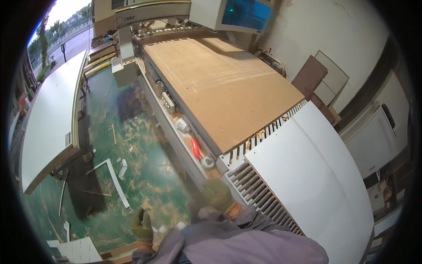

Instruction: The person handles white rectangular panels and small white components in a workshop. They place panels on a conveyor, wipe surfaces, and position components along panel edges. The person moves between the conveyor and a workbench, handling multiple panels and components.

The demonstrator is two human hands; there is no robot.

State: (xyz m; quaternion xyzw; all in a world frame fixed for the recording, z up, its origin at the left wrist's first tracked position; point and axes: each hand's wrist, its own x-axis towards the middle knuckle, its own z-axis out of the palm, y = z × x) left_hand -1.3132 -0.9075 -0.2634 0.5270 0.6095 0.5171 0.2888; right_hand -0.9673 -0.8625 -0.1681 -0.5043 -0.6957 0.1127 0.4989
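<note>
head view: your left hand (142,227), gloved olive, hangs at 7 o'clock over the green floor (132,145), fingers curled loose, holding nothing. your right hand (218,196), also gloved, sits near center-bottom by the machine edge w/ metal rollers (259,196); can't tell its grip. white panel (316,176) lies at 4 o'clock, brown board (220,83) at 12.
</note>
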